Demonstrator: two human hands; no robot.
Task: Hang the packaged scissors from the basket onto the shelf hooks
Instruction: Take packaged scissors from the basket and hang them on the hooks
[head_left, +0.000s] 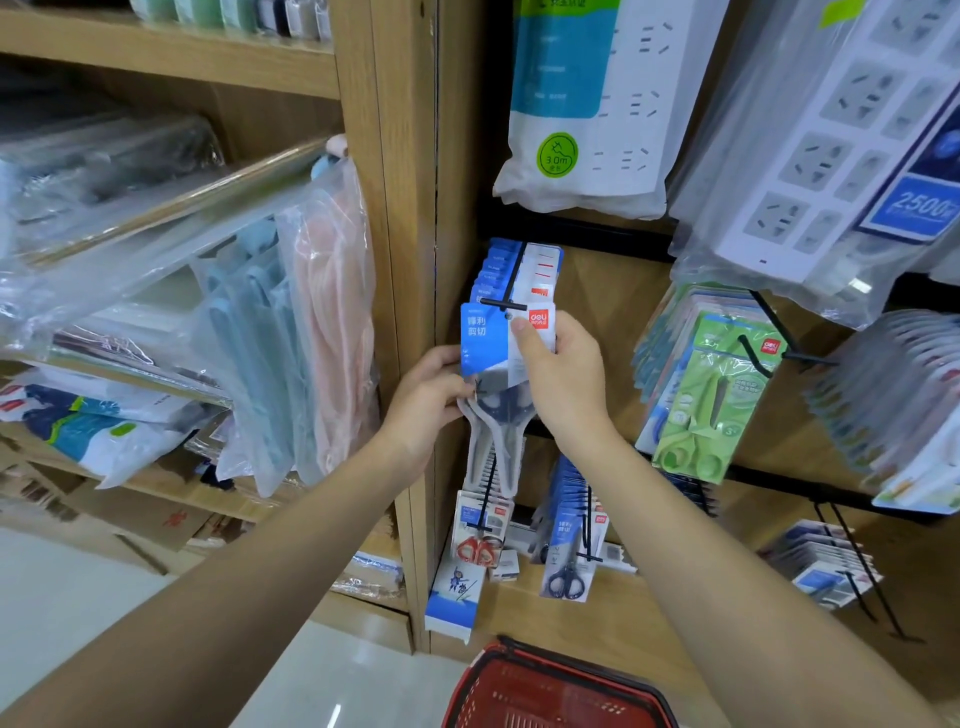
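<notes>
A blue-and-white pack of scissors (485, 345) is held up at the tip of a black shelf hook (503, 304). The pack's hole sits right at the hook's end crossbar. My right hand (563, 382) grips the card's upper right, thumb pressed on its front. My left hand (428, 402) holds the pack's left edge by the scissor handles. Several identical packs (519, 267) hang behind on the same hook. The red basket (550, 691) stands below at the bottom edge; its contents cannot be seen.
More scissor packs hang on lower hooks (569, 545) and a green pack (704, 400) hangs to the right. Bagged power strips (587, 104) hang above. A wooden post (400, 260) separates shelves with plastic-wrapped goods (234, 291) on the left.
</notes>
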